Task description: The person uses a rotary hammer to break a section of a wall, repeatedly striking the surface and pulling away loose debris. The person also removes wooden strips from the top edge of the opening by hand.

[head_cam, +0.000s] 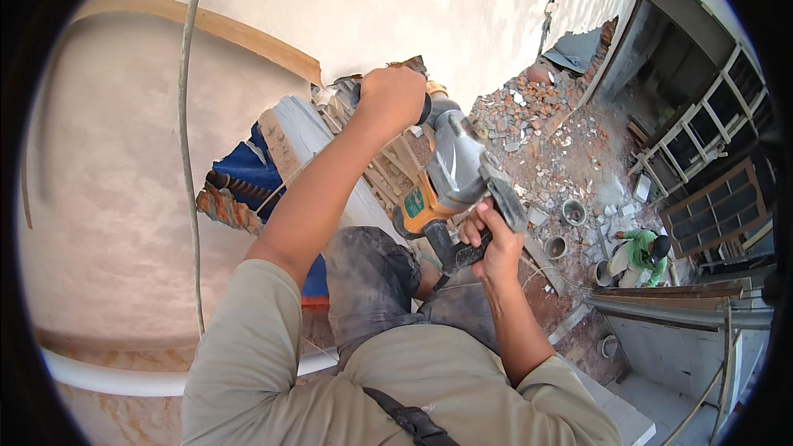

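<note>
A grey and orange demolition hammer (455, 164) is held across the front of my body. My left hand (393, 94) grips its black side handle (425, 110) near the front end. On the rear handle (468, 255) my right hand (500, 246) is closed, below the grey housing. The tool's front points at the broken edge of a plastered wall (464, 25); its bit cannot be made out. Beneath my left forearm, a ragged opening shows a blue sheet (248, 164) and broken red brick (226, 209).
Below lie wooden strips (396, 167) and brick rubble (526, 114). A co-worker in green (641, 257) crouches at lower right near buckets (574, 212). A ladder (700, 118) and a framed window panel (715, 204) lean at right. A cable (186, 105) hangs at left.
</note>
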Demonstrator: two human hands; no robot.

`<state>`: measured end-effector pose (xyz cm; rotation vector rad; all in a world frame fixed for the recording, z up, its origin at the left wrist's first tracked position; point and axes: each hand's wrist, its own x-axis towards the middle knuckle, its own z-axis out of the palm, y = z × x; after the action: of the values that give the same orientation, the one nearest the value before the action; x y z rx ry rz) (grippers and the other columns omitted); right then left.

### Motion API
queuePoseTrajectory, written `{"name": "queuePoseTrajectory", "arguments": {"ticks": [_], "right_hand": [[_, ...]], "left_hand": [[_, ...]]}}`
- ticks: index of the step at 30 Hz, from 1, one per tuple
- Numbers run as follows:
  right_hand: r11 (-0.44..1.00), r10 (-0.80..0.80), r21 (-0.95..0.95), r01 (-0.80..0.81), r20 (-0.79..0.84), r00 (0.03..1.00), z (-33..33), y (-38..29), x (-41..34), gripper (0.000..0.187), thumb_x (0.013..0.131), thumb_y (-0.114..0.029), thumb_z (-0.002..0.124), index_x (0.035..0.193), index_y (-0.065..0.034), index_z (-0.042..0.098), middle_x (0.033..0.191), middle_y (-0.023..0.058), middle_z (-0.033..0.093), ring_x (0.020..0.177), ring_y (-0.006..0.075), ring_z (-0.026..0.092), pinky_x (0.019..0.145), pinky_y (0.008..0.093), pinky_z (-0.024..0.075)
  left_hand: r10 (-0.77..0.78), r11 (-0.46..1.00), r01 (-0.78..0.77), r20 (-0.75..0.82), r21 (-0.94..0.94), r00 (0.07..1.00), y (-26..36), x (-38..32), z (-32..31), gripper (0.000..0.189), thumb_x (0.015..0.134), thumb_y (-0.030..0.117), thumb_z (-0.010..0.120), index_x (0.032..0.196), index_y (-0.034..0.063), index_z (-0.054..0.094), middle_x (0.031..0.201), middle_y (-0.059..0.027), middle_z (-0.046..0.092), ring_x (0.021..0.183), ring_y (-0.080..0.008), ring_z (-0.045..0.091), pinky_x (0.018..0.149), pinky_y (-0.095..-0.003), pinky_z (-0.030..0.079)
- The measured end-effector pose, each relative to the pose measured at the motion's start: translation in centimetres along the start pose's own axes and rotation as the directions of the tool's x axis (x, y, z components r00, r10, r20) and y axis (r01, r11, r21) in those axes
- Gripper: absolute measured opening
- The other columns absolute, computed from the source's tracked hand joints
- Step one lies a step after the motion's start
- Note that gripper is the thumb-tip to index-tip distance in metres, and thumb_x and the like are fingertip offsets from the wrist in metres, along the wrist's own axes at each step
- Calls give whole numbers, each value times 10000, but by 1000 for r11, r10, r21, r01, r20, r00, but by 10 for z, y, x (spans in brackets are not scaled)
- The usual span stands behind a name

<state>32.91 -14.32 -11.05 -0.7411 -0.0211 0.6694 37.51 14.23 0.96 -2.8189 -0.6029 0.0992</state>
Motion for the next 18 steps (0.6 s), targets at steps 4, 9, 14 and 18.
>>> {"name": "queuePoseTrajectory", "arguments": {"ticks": [4, 9, 14, 18], "right_hand": [[959, -68, -268, 96, 113, 991, 29, -1, 68, 107, 1042, -87, 752, 1004, -17, 680, 772, 47, 625, 557, 137, 537, 565, 335, 433], [879, -44, -462, 118, 168, 985, -19, 6, 36, 124, 979, 6, 796, 1059, 27, 703, 753, 53, 647, 557, 142, 556, 552, 338, 444], [726, 11, -685, 51, 86, 996, -75, -18, -44, 113, 994, -36, 838, 1033, 19, 747, 782, 25, 711, 590, 121, 608, 553, 302, 450], [781, 15, -624, -13, -3, 1000, -88, -25, -99, 131, 993, -28, 812, 1055, 28, 712, 785, 68, 681, 584, 148, 587, 559, 314, 443]], "left_hand": [[-142, 988, 145, 56, -61, 988, -32, 8, 12, 233, 974, 138, 741, 1120, 58, 904, 1130, -195, 884, 1086, -393, 863, 901, -487, 695], [-265, 871, 338, 239, -358, 934, -30, -52, 57, 302, 930, 282, 871, 1166, 93, 884, 1088, -166, 873, 1080, -363, 841, 916, -512, 661], [-230, 750, 328, 239, -575, 943, 24, -133, 103, 319, 884, 370, 942, 1050, 104, 882, 970, -165, 854, 952, -397, 828, 878, -522, 634], [-109, 735, 251, 256, -630, 961, 65, -167, 128, 239, 834, 219, 883, 1005, 51, 872, 982, -198, 849, 951, -420, 831, 871, -526, 647]]}}
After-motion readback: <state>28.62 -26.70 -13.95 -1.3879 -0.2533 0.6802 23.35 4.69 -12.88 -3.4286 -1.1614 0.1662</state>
